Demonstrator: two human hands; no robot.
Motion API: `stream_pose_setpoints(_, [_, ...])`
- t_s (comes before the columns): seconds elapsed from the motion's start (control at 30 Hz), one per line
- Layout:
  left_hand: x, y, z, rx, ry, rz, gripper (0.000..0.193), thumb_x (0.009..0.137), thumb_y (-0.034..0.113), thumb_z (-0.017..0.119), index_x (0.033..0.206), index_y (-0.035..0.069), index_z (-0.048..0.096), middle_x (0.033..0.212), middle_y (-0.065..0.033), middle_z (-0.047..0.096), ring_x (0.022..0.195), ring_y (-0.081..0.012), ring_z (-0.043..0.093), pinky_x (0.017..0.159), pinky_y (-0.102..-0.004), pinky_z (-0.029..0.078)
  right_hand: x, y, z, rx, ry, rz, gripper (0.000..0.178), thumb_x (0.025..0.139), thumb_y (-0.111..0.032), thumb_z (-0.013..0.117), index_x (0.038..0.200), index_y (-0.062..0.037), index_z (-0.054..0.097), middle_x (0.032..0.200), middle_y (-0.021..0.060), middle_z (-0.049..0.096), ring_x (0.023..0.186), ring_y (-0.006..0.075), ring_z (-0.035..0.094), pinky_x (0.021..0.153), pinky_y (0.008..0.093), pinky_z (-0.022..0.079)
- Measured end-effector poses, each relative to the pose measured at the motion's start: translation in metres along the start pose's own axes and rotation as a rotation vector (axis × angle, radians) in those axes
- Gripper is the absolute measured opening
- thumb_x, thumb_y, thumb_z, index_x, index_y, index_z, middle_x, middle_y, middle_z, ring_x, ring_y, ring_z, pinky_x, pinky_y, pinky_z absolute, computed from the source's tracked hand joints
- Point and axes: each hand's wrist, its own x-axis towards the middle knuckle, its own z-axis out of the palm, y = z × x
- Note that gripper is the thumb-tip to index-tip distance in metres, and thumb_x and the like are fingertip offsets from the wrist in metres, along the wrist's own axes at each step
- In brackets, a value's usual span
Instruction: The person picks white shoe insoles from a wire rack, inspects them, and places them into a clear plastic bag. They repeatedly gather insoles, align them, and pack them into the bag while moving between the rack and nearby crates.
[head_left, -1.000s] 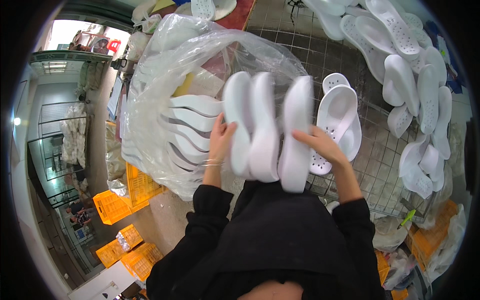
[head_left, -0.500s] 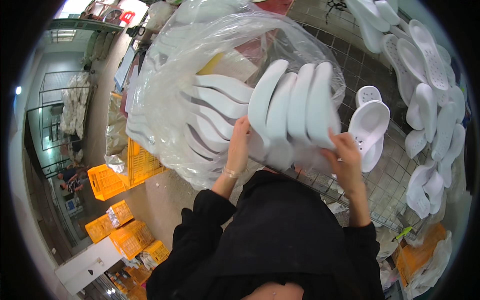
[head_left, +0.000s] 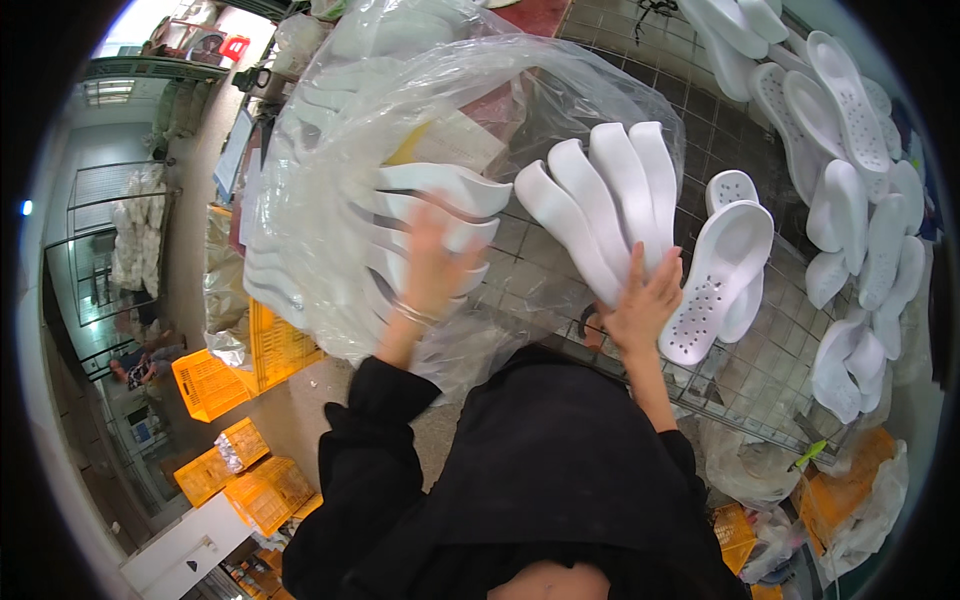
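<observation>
Several white shoe soles stand on edge, fanned out side by side on a wire mesh rack. My right hand rests on their near ends, its fingers stretched out and apart. Over to the left, a stack of similar white soles lies in a large clear plastic bag. My left hand, smeared by motion, is over that stack; its fingers cannot be made out. Just right of my right hand, a white sole with small holes overlaps another one.
The wire mesh rack spreads beneath the soles. More white soles are piled at the right. Orange crates stand on the floor at the lower left. A paper sheet shows through the bag. A green-handled tool lies at the rack's near right corner.
The upright group of soles has come away from the bagged stack toward the right and is fanned out. My left hand has left that group and moved left over the bagged soles.
</observation>
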Motion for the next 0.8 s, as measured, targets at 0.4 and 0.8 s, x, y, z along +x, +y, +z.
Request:
stream_pose_setpoints(0.4, [0.096,-0.052,-0.168,-1.036,-0.002,-0.541,0.037,0.083,0.010,0.067,0.117,-0.001,0.059,0.073,0.0046,0.061,0.057,-0.0031,0.053,0.051,-0.0183,0.041,0.064,0.059,-0.134,1.032,-0.338,-0.101,0.106,0.047,-0.018,0.078,0.144,-0.0088,0.037,0.137,0.0144,0.041,0.124,0.0297,0.044,0.108,0.0408,0.032])
stream_pose_setpoints(0.8, [0.092,0.042,-0.061,-0.335,0.370,-0.444,0.040,0.085,0.012,0.066,0.122,0.002,0.057,0.088,-0.0025,0.057,0.062,-0.0052,0.042,0.057,-0.0228,0.036,0.186,-0.115,0.000,0.608,-0.073,-0.454,0.089,0.057,-0.023,0.081,0.139,-0.0186,0.046,0.136,0.0272,0.036,0.121,0.0451,0.040,0.100,0.0499,0.033])
